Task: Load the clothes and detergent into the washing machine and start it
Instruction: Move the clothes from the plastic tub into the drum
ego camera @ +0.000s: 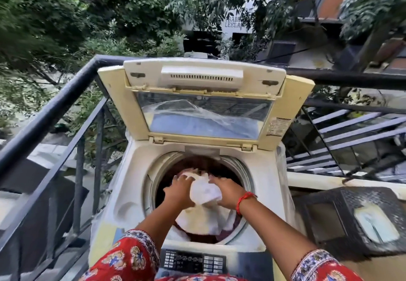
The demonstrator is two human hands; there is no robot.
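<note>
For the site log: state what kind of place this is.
Probably an outdoor balcony or terrace of a home. A black metal railing runs behind the top-loading washing machine, with trees and a neighbouring building beyond.

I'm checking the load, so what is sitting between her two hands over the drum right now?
In the head view, a crumpled white cloth lies between the left hand and the right hand; both grip it above the round steel drum opening.

control panel (193, 261) labels blurred; drum (197, 164) depths hidden — dark
</note>
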